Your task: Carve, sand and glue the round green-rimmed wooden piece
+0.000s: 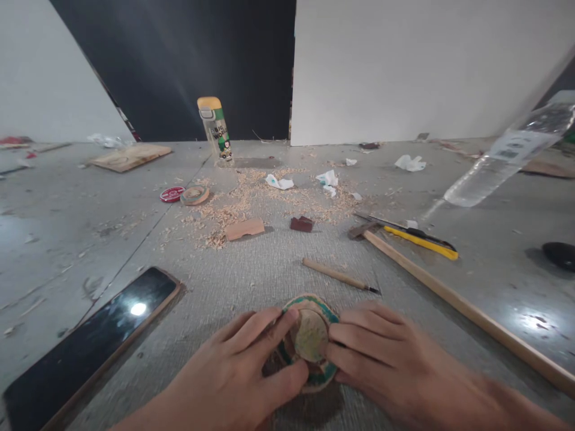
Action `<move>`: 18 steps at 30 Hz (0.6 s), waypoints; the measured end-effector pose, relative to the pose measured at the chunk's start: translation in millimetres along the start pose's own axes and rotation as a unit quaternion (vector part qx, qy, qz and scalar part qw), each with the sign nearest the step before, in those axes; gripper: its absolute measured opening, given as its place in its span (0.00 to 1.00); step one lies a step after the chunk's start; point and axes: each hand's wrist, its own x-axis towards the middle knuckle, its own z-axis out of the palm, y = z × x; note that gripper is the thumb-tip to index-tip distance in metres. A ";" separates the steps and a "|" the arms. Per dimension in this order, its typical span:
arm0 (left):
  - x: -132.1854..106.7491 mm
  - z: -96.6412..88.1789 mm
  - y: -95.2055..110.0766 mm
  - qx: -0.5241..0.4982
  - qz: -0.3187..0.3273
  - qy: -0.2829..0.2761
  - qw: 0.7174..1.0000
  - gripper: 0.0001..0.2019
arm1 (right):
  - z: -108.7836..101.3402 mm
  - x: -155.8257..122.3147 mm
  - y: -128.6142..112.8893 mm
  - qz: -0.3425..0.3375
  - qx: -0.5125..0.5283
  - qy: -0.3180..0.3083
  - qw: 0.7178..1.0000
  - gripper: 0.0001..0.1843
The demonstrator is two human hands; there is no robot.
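Note:
Low in the middle of the head view is a round wooden piece (311, 336) with a pale disc at its centre and a green painted ring around it. My left hand (249, 359) grips its left side, thumb at the lower edge and fingers on top. On the right side my right hand (381, 353) holds the rim, its fingers bent against it and partly hidden. Just beyond the hands lies a thin wooden-handled tool (336, 274) with a dark tip, touching neither hand.
A phone (94, 353) lies at left, a hammer (431, 281) and yellow cutter knife (417, 239) at right. Farther off are wood shavings (251, 194), a wood block (245, 228), a dark red block (302, 224), tape roll (194, 194), drink bottle (216, 131) and clear plastic bottle (503, 155).

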 end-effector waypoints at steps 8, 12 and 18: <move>-5.0 1.0 -1.2 -0.036 -0.002 -0.009 0.999 0.20 | 2.9 -9.2 -0.5 0.008 0.012 -0.003 1.000 0.15; -2.7 -4.5 -2.1 -0.063 -0.015 -0.032 0.997 0.19 | 5.0 -11.1 -0.2 0.017 0.029 -0.004 0.999 0.14; 1.3 -9.2 -0.9 -0.075 -0.026 -0.040 0.996 0.17 | 0.9 -6.7 -4.8 0.039 0.043 -0.003 0.998 0.17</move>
